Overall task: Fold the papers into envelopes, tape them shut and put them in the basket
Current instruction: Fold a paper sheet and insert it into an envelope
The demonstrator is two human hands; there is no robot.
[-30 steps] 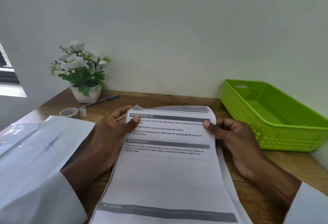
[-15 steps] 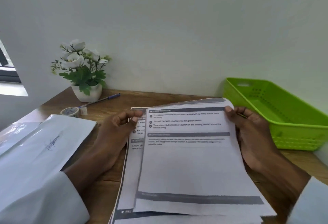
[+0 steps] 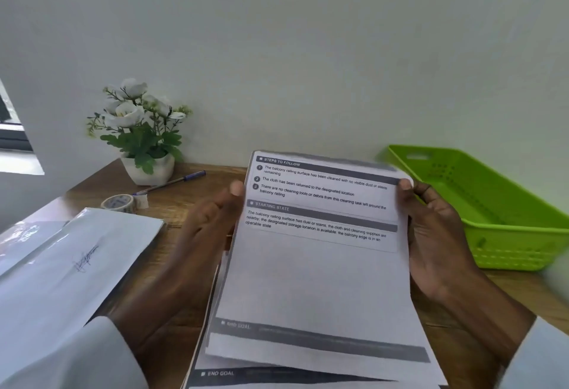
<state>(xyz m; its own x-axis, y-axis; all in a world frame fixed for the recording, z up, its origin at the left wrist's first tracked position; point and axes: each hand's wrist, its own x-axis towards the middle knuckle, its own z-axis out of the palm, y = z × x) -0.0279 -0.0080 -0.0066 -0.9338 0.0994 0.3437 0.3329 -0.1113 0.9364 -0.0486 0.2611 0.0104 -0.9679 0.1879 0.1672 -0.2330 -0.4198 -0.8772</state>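
I hold a printed paper sheet (image 3: 314,280) tilted up over the wooden desk (image 3: 197,200). My right hand (image 3: 437,234) pinches its upper right edge. My left hand (image 3: 209,234) is at its left edge, thumb by the upper left corner and fingers behind the sheet. More printed sheets (image 3: 277,378) lie under it near the desk's front edge. The green plastic basket (image 3: 505,244) stands at the right, and nothing shows inside it. A tape roll (image 3: 118,203) lies at the back left.
White folded envelopes (image 3: 61,268), one with a pen scribble, lie at the left. A blue pen (image 3: 175,181) and a potted white flower (image 3: 141,130) are at the back by the wall. My white sleeves frame both bottom corners.
The top sheet was drawn off the stack to the right, then brought back to the middle and tilted up. My left hand left the stack and went to this sheet's left edge.
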